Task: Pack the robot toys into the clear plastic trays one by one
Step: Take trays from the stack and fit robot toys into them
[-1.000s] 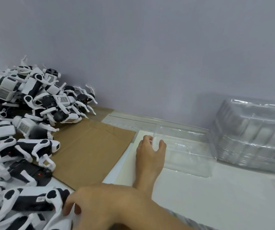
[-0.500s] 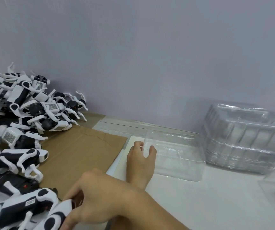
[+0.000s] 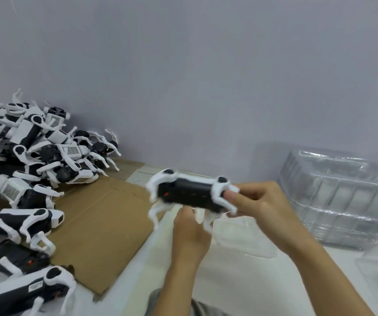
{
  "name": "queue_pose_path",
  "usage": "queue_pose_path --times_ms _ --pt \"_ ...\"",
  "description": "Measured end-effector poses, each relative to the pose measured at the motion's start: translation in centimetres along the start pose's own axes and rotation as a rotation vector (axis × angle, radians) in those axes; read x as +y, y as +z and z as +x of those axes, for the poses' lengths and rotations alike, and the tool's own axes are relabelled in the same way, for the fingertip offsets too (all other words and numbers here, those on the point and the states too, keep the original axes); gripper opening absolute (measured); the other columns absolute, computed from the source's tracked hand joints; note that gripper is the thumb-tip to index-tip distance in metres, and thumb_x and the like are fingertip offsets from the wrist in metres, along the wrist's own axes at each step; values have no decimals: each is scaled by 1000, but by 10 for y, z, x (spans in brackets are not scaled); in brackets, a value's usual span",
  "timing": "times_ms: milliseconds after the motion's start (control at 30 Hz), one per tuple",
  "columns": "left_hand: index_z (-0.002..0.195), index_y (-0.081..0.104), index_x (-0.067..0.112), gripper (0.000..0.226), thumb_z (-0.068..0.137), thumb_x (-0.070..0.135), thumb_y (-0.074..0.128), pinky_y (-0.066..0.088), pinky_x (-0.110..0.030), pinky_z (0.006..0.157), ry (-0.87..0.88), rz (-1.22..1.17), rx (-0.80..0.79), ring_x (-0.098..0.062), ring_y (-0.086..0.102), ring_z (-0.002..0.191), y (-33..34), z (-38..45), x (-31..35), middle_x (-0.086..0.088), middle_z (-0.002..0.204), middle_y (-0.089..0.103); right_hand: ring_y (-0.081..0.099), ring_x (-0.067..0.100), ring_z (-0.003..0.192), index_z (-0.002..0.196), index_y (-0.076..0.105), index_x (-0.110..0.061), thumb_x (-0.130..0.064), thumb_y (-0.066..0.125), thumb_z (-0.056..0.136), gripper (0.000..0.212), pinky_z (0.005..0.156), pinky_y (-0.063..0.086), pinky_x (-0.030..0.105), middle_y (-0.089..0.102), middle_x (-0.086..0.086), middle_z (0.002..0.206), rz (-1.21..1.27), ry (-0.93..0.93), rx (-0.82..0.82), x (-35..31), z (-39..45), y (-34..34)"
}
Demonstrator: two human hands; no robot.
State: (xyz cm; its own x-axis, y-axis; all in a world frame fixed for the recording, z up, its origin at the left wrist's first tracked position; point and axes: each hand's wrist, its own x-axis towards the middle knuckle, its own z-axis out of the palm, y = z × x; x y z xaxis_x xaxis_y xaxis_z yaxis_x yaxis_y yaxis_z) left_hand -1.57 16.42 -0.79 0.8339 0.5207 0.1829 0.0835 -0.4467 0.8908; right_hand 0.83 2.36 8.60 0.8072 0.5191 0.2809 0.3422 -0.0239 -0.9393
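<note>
Site: you are at a toy packing bench | Evidence: bulk heap of identical robot toys (image 3: pixel 31 179) left of your left hand (image 3: pixel 190 231) | stack of clear plastic trays (image 3: pixel 343 201) right of your right hand (image 3: pixel 263 208) | flattened cardboard (image 3: pixel 101 224) over white bench (image 3: pixel 263 281), bare grey wall (image 3: pixel 206 76) beyond both hands

- Both hands hold one black-and-white robot toy (image 3: pixel 190 195) above the table: right hand (image 3: pixel 258 206) pinches its end, left hand (image 3: pixel 190 226) grips from beneath.
- A pile of toys (image 3: pixel 31 169) lies left on cardboard (image 3: pixel 101 222).
- Stacked clear trays (image 3: pixel 343 201) sit right.
</note>
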Motion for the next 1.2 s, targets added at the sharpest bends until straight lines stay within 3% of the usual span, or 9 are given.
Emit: queue_pose_path --times_ms 100,300,400,467,567,700,933,1100,1200 --pt "103 50 27 12 95 34 57 41 -18 69 -95 -91 -10 -14 56 99 -1 -3 4 6 107 58 74 21 87 88 83 -21 -33 73 74 20 74 59 24 78 7 90 121 39 254 19 -11 -27" --pt "87 42 18 22 88 29 61 33 -24 58 -142 -80 10 -10 50 78 -7 1 11 2 91 51 75 18 87 90 82 -28 -27 72 80 14 72 56 18 78 1 92 183 30 478 34 -21 -48" --pt "105 41 19 31 87 31 63 44 -33 80 -158 -31 -25 -19 51 102 -8 3 19 1 112 49 74 11 79 84 81 -35 -20 73 86 17 66 52 11 78 -6 85 126 -47 612 30 -20 -51" --pt "120 39 26 44 85 30 66 40 -37 99 -49 -4 41 -18 44 118 -13 3 28 6 123 46 71 4 72 78 79 -43 -23 74 86 22 64 50 9 76 -9 78 56 -96 679 26 -20 -52" --pt "131 46 32 56 82 23 70 31 -23 102 335 44 106 -2 39 124 -19 3 49 19 127 46 66 4 65 76 77 -38 -27 77 85 14 60 47 8 71 -8 69 -63 -119 738 21 -20 -52" --pt "132 39 49 66 76 39 73 28 -20 104 611 225 -84 16 31 125 -3 -4 71 39 126 41 63 8 58 74 75 -27 -30 75 86 13 56 44 14 67 -8 62 -208 -177 737 14 -17 -40" --pt "115 56 54 47 77 40 82 46 -10 84 468 -134 154 2 60 107 1 -6 75 31 106 63 69 10 83 100 75 -28 -33 67 91 13 69 50 15 68 -12 85 -215 -373 587 -7 -14 -18" --pt "104 74 19 26 79 18 82 55 -17 74 207 -706 46 -13 74 91 -2 -5 83 1 95 77 52 0 124 134 60 -28 -29 53 91 44 97 44 18 58 -20 128 -266 -283 402 8 -16 -21" --pt "102 76 9 27 79 22 80 55 -24 71 117 -814 -97 -22 73 90 2 -4 81 -10 96 77 56 1 114 137 54 -26 -28 66 89 50 95 46 20 62 -19 120 -430 -251 326 17 -15 -17"
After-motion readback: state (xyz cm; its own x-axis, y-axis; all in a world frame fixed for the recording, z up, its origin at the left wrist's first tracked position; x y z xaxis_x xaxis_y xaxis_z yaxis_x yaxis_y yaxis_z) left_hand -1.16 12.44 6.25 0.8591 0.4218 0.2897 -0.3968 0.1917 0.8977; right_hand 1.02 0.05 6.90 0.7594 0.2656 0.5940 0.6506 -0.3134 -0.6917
